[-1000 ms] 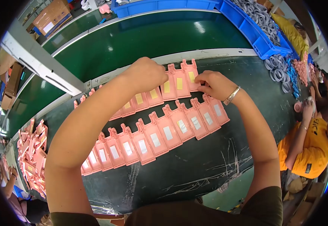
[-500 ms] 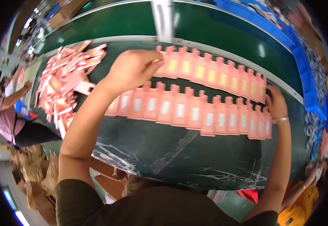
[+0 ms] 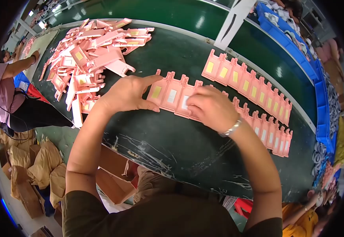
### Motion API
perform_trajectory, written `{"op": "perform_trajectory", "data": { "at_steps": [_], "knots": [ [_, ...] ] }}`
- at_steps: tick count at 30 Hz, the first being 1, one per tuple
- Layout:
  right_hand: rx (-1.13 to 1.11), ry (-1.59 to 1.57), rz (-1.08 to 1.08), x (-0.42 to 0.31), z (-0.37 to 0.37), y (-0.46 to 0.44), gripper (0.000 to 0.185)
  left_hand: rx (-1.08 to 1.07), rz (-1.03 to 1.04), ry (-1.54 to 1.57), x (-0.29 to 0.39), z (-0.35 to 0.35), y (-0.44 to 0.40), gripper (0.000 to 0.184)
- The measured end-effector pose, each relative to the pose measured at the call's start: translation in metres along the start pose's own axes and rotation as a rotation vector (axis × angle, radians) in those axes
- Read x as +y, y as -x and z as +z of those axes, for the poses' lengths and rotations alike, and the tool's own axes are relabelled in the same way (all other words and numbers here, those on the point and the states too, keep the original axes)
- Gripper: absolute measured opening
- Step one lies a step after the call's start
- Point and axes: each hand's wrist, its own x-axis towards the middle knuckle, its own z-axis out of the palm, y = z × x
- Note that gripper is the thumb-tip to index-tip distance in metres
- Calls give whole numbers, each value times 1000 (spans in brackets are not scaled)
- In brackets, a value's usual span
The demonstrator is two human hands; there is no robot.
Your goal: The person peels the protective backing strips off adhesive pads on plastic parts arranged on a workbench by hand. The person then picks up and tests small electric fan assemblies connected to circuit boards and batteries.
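Note:
Two overlapping rows of pink plastic plates lie on the dark green table. The far row [image 3: 255, 89] bears yellow rectangles; the near row shows mostly white ones. At the near row's left end, my left hand [image 3: 126, 93] spans a pink plastic plate [image 3: 155, 93] with a yellow rectangle, thumb and forefinger at its lower and upper edges. My right hand [image 3: 213, 108], wearing a bracelet, is over the middle of the near row. Its fingers are curled together beside a white rectangle [image 3: 185, 102], hiding several plates. What they pinch, if anything, is hidden.
A loose heap of pink plates [image 3: 97, 51] lies at the table's far left. Blue bins [image 3: 286, 43] line the far right behind a white post [image 3: 235, 23]. Cardboard boxes [image 3: 114, 183] and brown paper [image 3: 47, 166] are below. Another person [image 3: 12, 87] stands at left.
My right hand has moved left from the rows' right end to the near row's middle. My left hand has left the far row for the near row's left end. The view has shifted.

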Motion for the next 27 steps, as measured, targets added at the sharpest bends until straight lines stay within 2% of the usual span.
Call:
{"op": "perform_trajectory", "data": {
  "at_steps": [2,3,5,8,9,11,12,13,15,17,18,22,27],
  "knots": [
    [-61,32,1,-7,19,-22,8,-85,-135,25,-5,2,6,82],
    [-65,55,-29,-9,25,-33,7,-72,-152,73,-8,3,6,89],
    [-27,103,-76,-10,39,-49,7,-48,-135,154,-15,6,6,91],
    [-9,238,-121,-11,52,-64,5,-165,-211,183,-15,2,-2,95],
    [2,285,-140,-11,54,-67,5,-196,-226,165,-16,1,-5,95],
    [-21,219,-144,-12,54,-72,6,-138,-125,168,-25,8,-4,91],
    [-73,228,-106,-14,55,-73,7,-170,-125,174,-21,2,-6,89],
    [-154,323,-36,-22,50,-75,11,-66,8,239,-27,9,-5,88],
    [-136,328,33,-36,44,-81,19,-97,27,192,-34,14,-9,86],
    [-50,376,-190,-25,54,-78,24,-80,16,193,-36,16,-10,81],
    [-130,253,-184,-27,47,-79,22,-104,-25,178,-28,13,-11,78],
    [-138,345,-249,-23,67,-84,16,-52,-10,96,-31,18,-9,74],
    [-24,406,-274,-28,74,-85,12,-71,-30,66,-29,17,-9,73]
  ]
}}
